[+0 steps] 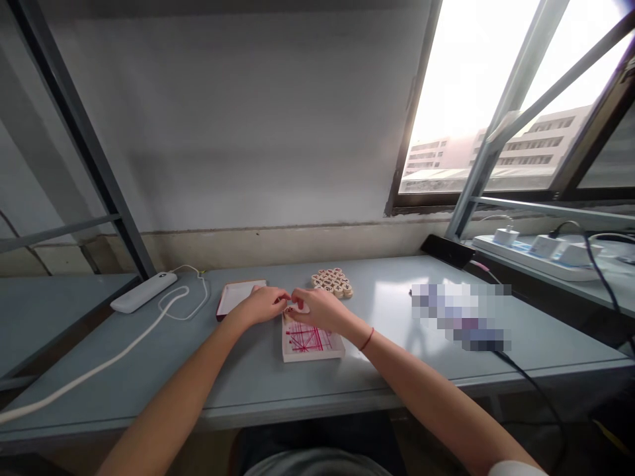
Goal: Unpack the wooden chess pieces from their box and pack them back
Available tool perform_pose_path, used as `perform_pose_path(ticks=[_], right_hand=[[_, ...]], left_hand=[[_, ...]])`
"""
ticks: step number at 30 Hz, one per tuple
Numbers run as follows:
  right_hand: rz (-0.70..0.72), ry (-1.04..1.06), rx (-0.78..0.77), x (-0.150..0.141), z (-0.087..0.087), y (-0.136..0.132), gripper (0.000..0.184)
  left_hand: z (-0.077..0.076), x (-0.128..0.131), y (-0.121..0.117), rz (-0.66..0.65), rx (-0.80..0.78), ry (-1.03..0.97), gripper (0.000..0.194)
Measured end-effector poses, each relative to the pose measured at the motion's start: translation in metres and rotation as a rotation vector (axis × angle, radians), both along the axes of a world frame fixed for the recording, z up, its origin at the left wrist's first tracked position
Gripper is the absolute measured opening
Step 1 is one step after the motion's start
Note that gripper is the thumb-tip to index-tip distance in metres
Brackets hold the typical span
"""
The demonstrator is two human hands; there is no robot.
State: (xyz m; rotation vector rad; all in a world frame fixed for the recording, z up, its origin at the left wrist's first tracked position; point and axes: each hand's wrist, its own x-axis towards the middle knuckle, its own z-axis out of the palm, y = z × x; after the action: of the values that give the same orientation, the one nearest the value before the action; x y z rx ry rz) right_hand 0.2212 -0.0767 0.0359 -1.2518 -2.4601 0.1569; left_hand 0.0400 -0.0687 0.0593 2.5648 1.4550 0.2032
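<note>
Grey wall (248,132) and a glaring window (456,79) are rising behind the blue-grey table (248,380). Pixelation is masking an object (456,316) toward the table's right end, so what it is cannot be told. Both forearms are running out of the picture at the bottom.

Between the person's hands, the view is closing up: the left hand (264,304) is curling its fingers, its fingertips almost meeting those of the right hand (317,307), which is arching over the shallow box (313,357) and hiding its far right part. Whether either hand is gripping anything cannot be told. Just beneath them, a pale round piece (289,309) is showing only partly at the box's far left corner.

White-walled and open, the box is lying midway along the table's front edge, a little in from it, crimson lines crisscrossing inside. Cream xiangqi pieces (331,283) are clustering nearer the back edge, their dark characters too small for reading. Left of the box, a white-lined, dark-red-sided lid (239,297) is lying partly behind the left hand.
</note>
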Motion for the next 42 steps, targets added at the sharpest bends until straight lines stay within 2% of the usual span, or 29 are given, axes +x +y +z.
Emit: perform_pose_path(ticks=[2, 3, 5, 7, 12, 16, 20, 25, 29, 32, 35, 39, 42], right_hand=[[-0.107, 0.073, 0.02, 0.01, 0.007, 0.016, 0.024], [-0.208, 0.095, 0.043, 0.016, 0.01, 0.027, 0.023], [-0.377, 0.087, 0.039, 0.027, 0.015, 0.052, 0.023], [-0.479, 0.044, -0.017, 0.035, 0.017, 0.076, 0.028], [-0.529, -0.08, -0.165, 0.034, 0.011, 0.114, 0.033], [-0.551, -0.16, -0.252, 0.03, 0.007, 0.124, 0.024], [-0.537, -0.156, -0.282, 0.029, 0.006, 0.129, 0.024], [-0.465, -0.124, -0.334, 0.032, 0.01, 0.128, 0.02], [-0.447, -0.073, -0.31, 0.035, 0.018, 0.127, 0.018], [-0.376, 0.132, -0.247, 0.034, 0.026, 0.119, 0.022], [-0.18, 0.459, -0.262, 0.028, 0.027, 0.092, 0.027], [0.104, 0.691, -0.424, 0.015, 0.016, 0.043, 0.031], [0.144, 0.824, -0.476, 0.01, 0.01, 0.021, 0.032]], left_hand=[[-0.001, 0.002, -0.002, -0.014, 0.002, -0.046, 0.034], [-0.001, 0.003, -0.003, -0.023, -0.002, -0.058, 0.035], [-0.004, 0.006, -0.005, -0.05, -0.018, -0.055, 0.035], [-0.007, 0.008, -0.006, -0.072, -0.026, -0.032, 0.032], [-0.012, 0.009, -0.007, -0.096, -0.02, -0.02, 0.033], [-0.012, 0.009, -0.007, -0.093, -0.026, -0.011, 0.034], [-0.012, 0.01, -0.008, -0.082, -0.046, -0.01, 0.035], [-0.014, 0.011, -0.008, -0.073, -0.048, -0.015, 0.034], [-0.014, 0.008, -0.007, -0.098, -0.035, -0.068, 0.04], [-0.014, 0.006, -0.005, -0.105, 0.068, -0.175, 0.051], [-0.014, 0.006, -0.002, -0.063, 0.184, -0.283, 0.052], [-0.016, 0.009, 0.001, -0.033, 0.242, -0.413, 0.054], [-0.016, 0.012, 0.001, -0.067, 0.258, -0.46, 0.047]])
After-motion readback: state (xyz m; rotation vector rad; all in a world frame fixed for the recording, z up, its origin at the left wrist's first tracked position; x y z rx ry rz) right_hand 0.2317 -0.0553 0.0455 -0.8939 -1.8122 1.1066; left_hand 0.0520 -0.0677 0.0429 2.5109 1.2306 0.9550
